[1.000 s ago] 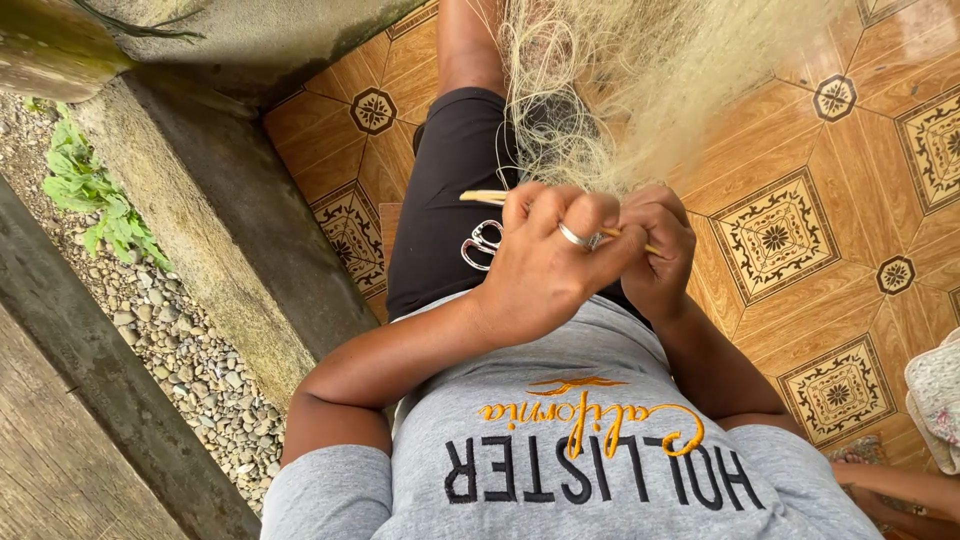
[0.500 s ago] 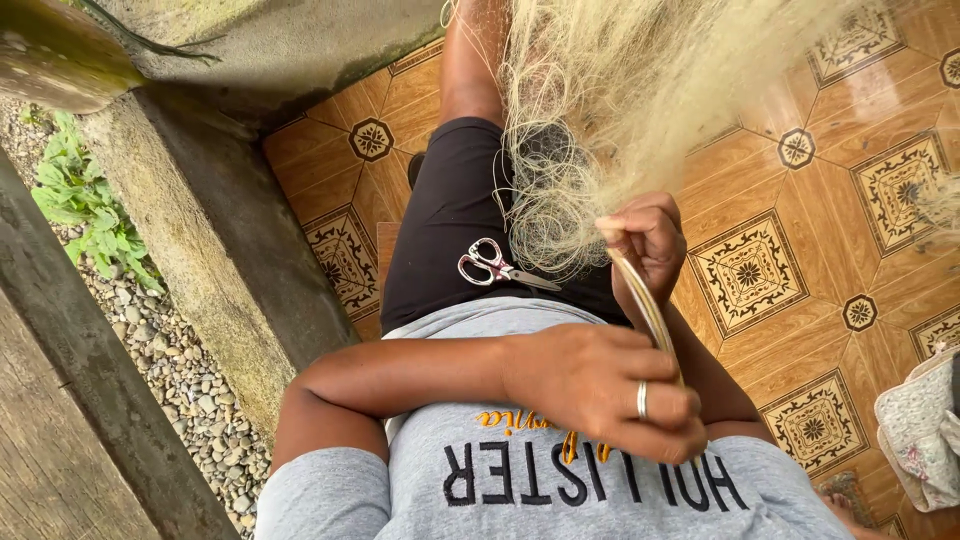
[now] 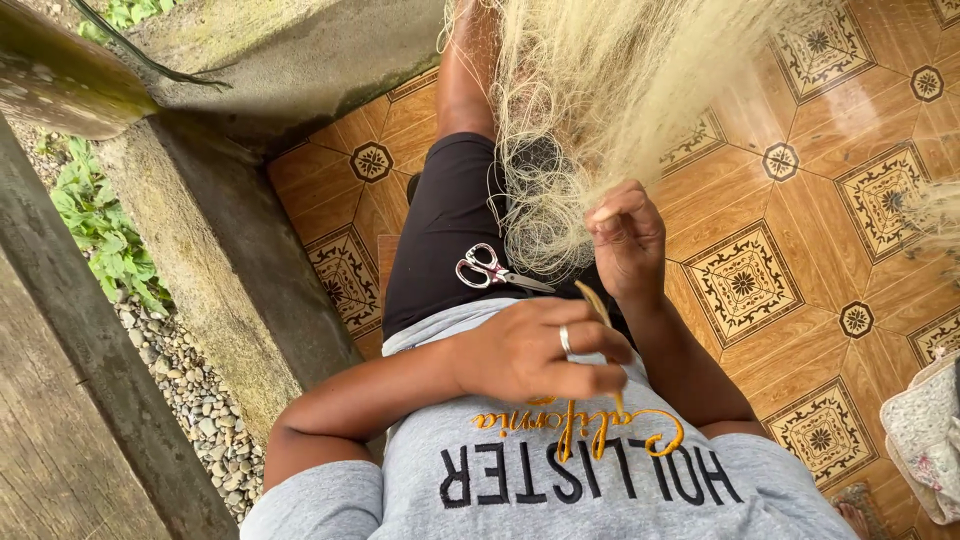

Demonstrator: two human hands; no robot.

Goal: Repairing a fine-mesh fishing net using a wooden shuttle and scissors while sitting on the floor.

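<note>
A pale, fine fishing net (image 3: 620, 90) hangs down over my lap and black shorts (image 3: 440, 240). My right hand (image 3: 628, 240) pinches a few strands at the net's lower edge. Close to my belly, my left hand (image 3: 540, 350), with a ring on one finger, is closed around a thin yellowish netting needle (image 3: 592, 300). The needle's tip points up toward the right hand. Small silver scissors (image 3: 490, 268) lie on my lap just left of the net's edge.
I sit on a brown patterned tile floor (image 3: 800, 260). A concrete curb (image 3: 210, 250) runs along the left, with gravel (image 3: 190, 400) and green plants (image 3: 100, 220) beyond it. A light floral cloth (image 3: 925, 430) lies at the right edge.
My left hand was up at the net beside the right hand. It has drawn back toward my belly with the needle. The right hand stays at the net.
</note>
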